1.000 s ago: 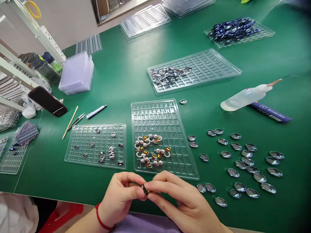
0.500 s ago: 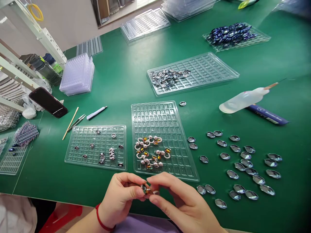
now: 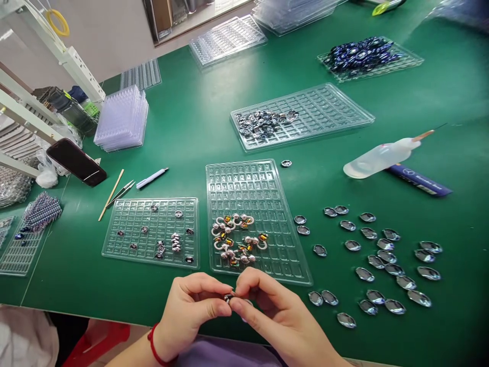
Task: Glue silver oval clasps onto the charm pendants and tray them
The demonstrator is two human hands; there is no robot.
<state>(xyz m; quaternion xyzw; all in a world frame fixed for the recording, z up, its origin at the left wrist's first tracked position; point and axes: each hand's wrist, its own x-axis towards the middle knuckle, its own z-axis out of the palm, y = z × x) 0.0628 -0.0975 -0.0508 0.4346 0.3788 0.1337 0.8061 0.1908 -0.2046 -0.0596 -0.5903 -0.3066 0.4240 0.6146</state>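
Hands: your left hand (image 3: 191, 306) and right hand (image 3: 267, 308) pinch one small dark stone piece (image 3: 228, 297) together at the near edge.
Done: jewelled rings (image 3: 237, 239) heaped in middle tray (image 3: 282, 255).
Left: loose oval stones (image 3: 378, 260) on the right.

Glossy clear plastic tray (image 3: 263, 183); matt green table (image 3: 198, 117); shiny metal settings (image 3: 382, 257).

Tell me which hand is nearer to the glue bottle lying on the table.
Right. The right hand sits at the near table edge, below and left of the glue bottle. The left hand is beside it, further left, so farther away. Both pinch a small piece.
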